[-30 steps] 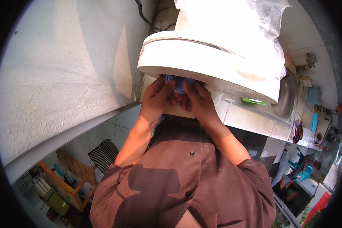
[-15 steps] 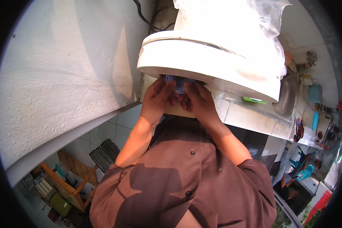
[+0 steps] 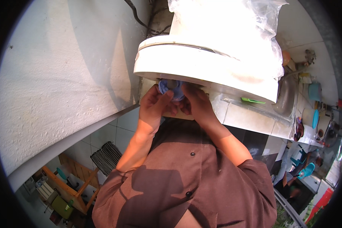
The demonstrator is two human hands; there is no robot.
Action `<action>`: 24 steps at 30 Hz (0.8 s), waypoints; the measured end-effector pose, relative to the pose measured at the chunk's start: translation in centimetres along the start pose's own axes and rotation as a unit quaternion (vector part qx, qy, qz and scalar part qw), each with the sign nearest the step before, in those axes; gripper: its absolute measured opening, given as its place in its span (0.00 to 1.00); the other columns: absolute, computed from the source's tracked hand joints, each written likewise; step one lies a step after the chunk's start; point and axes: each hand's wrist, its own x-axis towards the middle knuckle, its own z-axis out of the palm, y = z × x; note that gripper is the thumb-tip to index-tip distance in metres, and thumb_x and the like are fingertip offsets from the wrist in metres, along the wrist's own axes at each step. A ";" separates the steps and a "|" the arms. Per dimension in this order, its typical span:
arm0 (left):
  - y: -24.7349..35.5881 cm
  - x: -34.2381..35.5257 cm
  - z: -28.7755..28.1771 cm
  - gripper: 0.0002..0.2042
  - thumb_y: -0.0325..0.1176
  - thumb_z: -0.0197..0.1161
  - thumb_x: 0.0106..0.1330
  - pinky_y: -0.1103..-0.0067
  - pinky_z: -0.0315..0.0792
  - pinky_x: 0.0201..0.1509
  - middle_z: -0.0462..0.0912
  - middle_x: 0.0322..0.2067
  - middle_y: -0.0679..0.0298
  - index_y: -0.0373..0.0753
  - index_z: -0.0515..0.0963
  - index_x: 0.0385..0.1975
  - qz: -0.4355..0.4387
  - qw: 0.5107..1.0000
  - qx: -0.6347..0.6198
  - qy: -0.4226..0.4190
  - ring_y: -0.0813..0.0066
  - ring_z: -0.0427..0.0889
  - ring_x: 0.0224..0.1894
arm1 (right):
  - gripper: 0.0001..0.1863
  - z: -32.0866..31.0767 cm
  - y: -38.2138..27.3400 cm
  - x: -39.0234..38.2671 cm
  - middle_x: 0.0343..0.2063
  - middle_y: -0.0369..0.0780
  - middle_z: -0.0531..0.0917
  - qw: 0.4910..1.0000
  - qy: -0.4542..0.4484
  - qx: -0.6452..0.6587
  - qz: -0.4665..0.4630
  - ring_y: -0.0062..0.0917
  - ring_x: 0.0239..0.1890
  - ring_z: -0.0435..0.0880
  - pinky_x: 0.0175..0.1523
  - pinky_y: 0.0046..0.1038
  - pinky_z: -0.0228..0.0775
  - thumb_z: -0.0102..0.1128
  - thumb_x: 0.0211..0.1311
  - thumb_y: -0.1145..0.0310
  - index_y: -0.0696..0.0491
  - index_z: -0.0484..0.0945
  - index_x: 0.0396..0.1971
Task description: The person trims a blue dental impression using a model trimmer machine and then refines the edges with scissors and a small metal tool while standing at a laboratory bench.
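Just below the front underside of a bulky white rounded housing (image 3: 205,64), both my hands are closed round a small blue ring-like piece (image 3: 164,86). A hollow, greyish middle shows in it, and its exact kind is unclear. With thumb and fingers, my left hand (image 3: 154,103) grips its near left side. My right hand (image 3: 197,103) pinches it from the right, the fingertips partly hidden behind the thumb. The housing's overhang hides what lies beyond the blue piece. Clear plastic sheeting (image 3: 269,22) covers the upper right of the housing.
A white textured wall (image 3: 64,87) rises at left, with a black cable (image 3: 136,14) behind. On the tiled counter (image 3: 247,118) lies a green plastic item (image 3: 252,100) near a metal sink (image 3: 287,95). A wooden frame (image 3: 66,184) stands lower left; another person (image 3: 296,171) is far right.
The blue piece has come further out from under the housing and shows more of its hollow middle. My left hand has shifted slightly left and down. The view has moved slightly.
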 end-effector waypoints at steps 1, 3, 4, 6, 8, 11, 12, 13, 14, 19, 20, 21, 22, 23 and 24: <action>-0.1 0.0 0.0 0.07 0.32 0.59 0.71 0.82 0.74 0.27 0.83 0.28 0.58 0.33 0.74 0.39 0.002 1.000 -0.007 -0.001 0.75 0.81 0.23 | 0.24 -0.1 -0.1 0.2 0.19 0.35 0.75 1.000 -0.004 0.002 0.000 0.16 0.19 0.71 0.24 0.21 0.61 0.45 0.74 0.49 0.56 0.77 0.30; -0.3 0.1 -0.1 0.07 0.32 0.59 0.71 0.82 0.74 0.27 0.83 0.28 0.57 0.33 0.74 0.39 0.006 1.000 -0.022 -0.003 0.75 0.81 0.23 | 0.25 -0.1 -0.1 0.3 0.20 0.35 0.75 1.000 -0.008 0.014 0.007 0.16 0.19 0.70 0.23 0.20 0.59 0.46 0.73 0.48 0.56 0.77 0.31; -0.3 0.2 -0.1 0.07 0.32 0.59 0.71 0.82 0.74 0.27 0.83 0.28 0.57 0.34 0.74 0.39 0.006 1.000 -0.023 -0.002 0.75 0.81 0.23 | 0.25 -0.1 -0.1 0.3 0.21 0.35 0.75 1.000 -0.007 0.023 0.014 0.16 0.19 0.69 0.23 0.20 0.57 0.47 0.73 0.47 0.56 0.76 0.32; -0.3 0.3 0.0 0.07 0.32 0.60 0.71 0.81 0.74 0.27 0.83 0.28 0.57 0.34 0.73 0.38 0.006 1.000 -0.025 0.001 0.75 0.81 0.23 | 0.25 0.0 -0.1 0.3 0.21 0.34 0.74 0.999 -0.005 0.036 0.023 0.15 0.20 0.68 0.23 0.19 0.55 0.48 0.72 0.45 0.55 0.76 0.33; -0.3 0.3 0.1 0.07 0.32 0.60 0.71 0.81 0.74 0.27 0.83 0.28 0.57 0.34 0.73 0.38 0.003 1.000 -0.030 0.001 0.75 0.81 0.23 | 0.25 0.0 -0.3 0.2 0.21 0.34 0.74 0.999 -0.003 0.042 0.029 0.15 0.20 0.68 0.23 0.19 0.54 0.48 0.72 0.45 0.55 0.77 0.34; -0.3 0.4 0.1 0.07 0.32 0.59 0.71 0.81 0.74 0.26 0.83 0.27 0.56 0.34 0.73 0.37 0.001 0.999 -0.033 0.001 0.74 0.82 0.23 | 0.25 -0.2 -0.1 0.4 0.21 0.34 0.74 0.998 -0.011 0.054 0.023 0.15 0.20 0.68 0.23 0.19 0.54 0.48 0.72 0.45 0.54 0.77 0.34; -0.3 0.4 0.2 0.07 0.32 0.59 0.71 0.81 0.74 0.26 0.83 0.27 0.56 0.35 0.73 0.37 0.000 0.999 -0.032 0.000 0.74 0.82 0.23 | 0.24 -0.2 -0.1 0.5 0.21 0.34 0.74 0.998 -0.010 0.058 0.024 0.15 0.20 0.67 0.23 0.19 0.54 0.48 0.72 0.45 0.54 0.77 0.34; -0.3 0.5 0.2 0.07 0.32 0.60 0.71 0.81 0.74 0.26 0.83 0.27 0.56 0.35 0.73 0.37 -0.001 0.999 -0.033 0.000 0.74 0.82 0.23 | 0.24 -0.2 0.0 0.5 0.21 0.34 0.74 0.998 -0.008 0.061 0.026 0.15 0.20 0.67 0.23 0.19 0.54 0.49 0.72 0.46 0.54 0.77 0.34; -0.3 0.5 0.2 0.07 0.32 0.60 0.71 0.81 0.74 0.26 0.83 0.27 0.56 0.35 0.73 0.37 -0.002 0.999 -0.034 -0.001 0.74 0.82 0.22 | 0.24 -0.2 0.0 0.5 0.21 0.34 0.74 0.997 -0.006 0.065 0.027 0.15 0.20 0.67 0.23 0.19 0.54 0.49 0.72 0.46 0.54 0.77 0.33; -0.5 0.7 0.2 0.07 0.32 0.59 0.72 0.82 0.74 0.26 0.83 0.27 0.56 0.35 0.73 0.37 0.004 0.999 -0.038 -0.001 0.75 0.81 0.22 | 0.25 -0.1 -0.1 0.4 0.21 0.35 0.75 0.998 0.002 0.054 0.022 0.15 0.20 0.68 0.23 0.19 0.55 0.48 0.72 0.46 0.55 0.77 0.33; -0.6 0.7 0.2 0.07 0.32 0.58 0.72 0.82 0.73 0.26 0.83 0.27 0.57 0.35 0.73 0.36 0.008 0.999 -0.034 0.003 0.75 0.81 0.22 | 0.25 -0.2 0.0 0.4 0.21 0.35 0.75 0.999 -0.005 0.048 0.014 0.16 0.20 0.68 0.23 0.19 0.56 0.48 0.72 0.46 0.55 0.77 0.33; -0.6 0.7 0.2 0.07 0.33 0.58 0.72 0.82 0.73 0.25 0.83 0.26 0.58 0.35 0.73 0.36 0.011 0.999 -0.029 0.006 0.76 0.80 0.21 | 0.23 -0.4 0.0 0.3 0.20 0.35 0.75 1.000 -0.010 0.028 -0.005 0.15 0.19 0.69 0.23 0.20 0.57 0.48 0.72 0.48 0.55 0.77 0.32; -0.7 0.7 0.0 0.08 0.33 0.57 0.72 0.82 0.72 0.25 0.83 0.26 0.59 0.35 0.74 0.37 0.011 1.000 -0.021 0.009 0.76 0.79 0.20 | 0.22 -0.5 0.1 0.2 0.19 0.34 0.75 1.000 -0.016 0.008 -0.024 0.15 0.18 0.69 0.22 0.20 0.59 0.49 0.73 0.50 0.56 0.77 0.31; -0.9 0.6 -0.3 0.08 0.34 0.57 0.73 0.81 0.71 0.24 0.83 0.26 0.59 0.35 0.75 0.39 0.010 1.000 -0.013 0.013 0.76 0.78 0.19 | 0.21 -0.6 0.1 0.0 0.19 0.34 0.75 0.999 -0.022 -0.012 -0.043 0.15 0.17 0.70 0.22 0.20 0.60 0.49 0.73 0.52 0.56 0.77 0.30; -1.0 0.6 -0.4 0.09 0.35 0.56 0.73 0.81 0.71 0.23 0.82 0.25 0.60 0.35 0.76 0.40 0.009 1.000 -0.005 0.015 0.76 0.76 0.19 | 0.21 -0.7 0.1 -0.2 0.19 0.34 0.76 0.999 -0.021 -0.009 -0.035 0.14 0.17 0.70 0.22 0.20 0.60 0.50 0.72 0.53 0.56 0.77 0.29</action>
